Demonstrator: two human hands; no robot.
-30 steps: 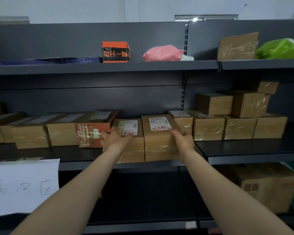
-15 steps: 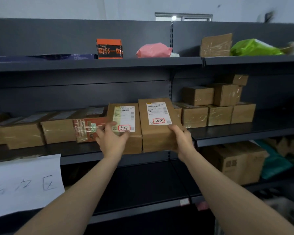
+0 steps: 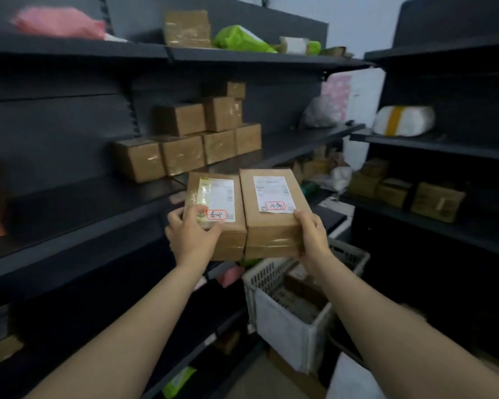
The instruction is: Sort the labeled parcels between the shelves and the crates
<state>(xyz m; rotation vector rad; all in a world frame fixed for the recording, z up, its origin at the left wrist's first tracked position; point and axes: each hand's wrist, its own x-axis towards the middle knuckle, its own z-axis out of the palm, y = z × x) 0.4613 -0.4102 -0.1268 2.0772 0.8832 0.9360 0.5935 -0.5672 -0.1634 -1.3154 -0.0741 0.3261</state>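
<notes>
I hold two brown cardboard parcels side by side in the air in front of the dark shelves. My left hand grips the left parcel, which has a white label with a red-boxed handwritten mark. My right hand grips the larger right parcel, also labelled with a red-boxed mark. Both parcels hang above and left of a white slatted crate on the floor, which holds some boxes.
A stack of taped brown boxes sits on the middle shelf. Pink and green bags lie on the top shelf. A second dark shelf unit at right carries a white wrapped bundle and brown boxes.
Both parcels have been lifted off the middle shelf and carried to the right. My view has swung right, bringing the white crate and the right shelf unit into sight.
</notes>
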